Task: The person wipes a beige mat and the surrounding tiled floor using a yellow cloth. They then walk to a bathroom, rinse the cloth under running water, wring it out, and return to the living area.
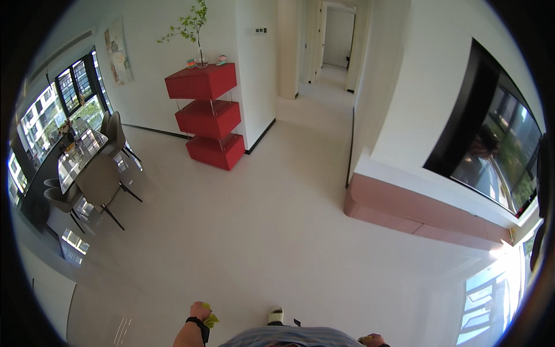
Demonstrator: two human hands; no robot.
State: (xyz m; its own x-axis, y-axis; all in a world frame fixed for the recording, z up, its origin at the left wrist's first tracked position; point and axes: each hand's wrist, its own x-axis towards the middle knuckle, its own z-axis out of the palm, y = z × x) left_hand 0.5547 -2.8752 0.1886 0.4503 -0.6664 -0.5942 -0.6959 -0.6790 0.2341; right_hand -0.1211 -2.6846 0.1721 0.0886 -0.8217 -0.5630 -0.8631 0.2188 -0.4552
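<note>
My left hand, with a black band at the wrist, is closed around a crumpled yellow-green cloth at the lower left. At the bottom edge, right of my body, part of my right hand shows, with a small yellowish thing at its fingers; I cannot tell what that is. Both hands are low beside my striped top. Between them a light slipper on my foot rests on the pale glossy floor.
A red three-tier cabinet holding a glass vase of branches stands ahead by a corridor. To the left are a dining table and chairs. A pink low cabinet runs below the wall-mounted television at right.
</note>
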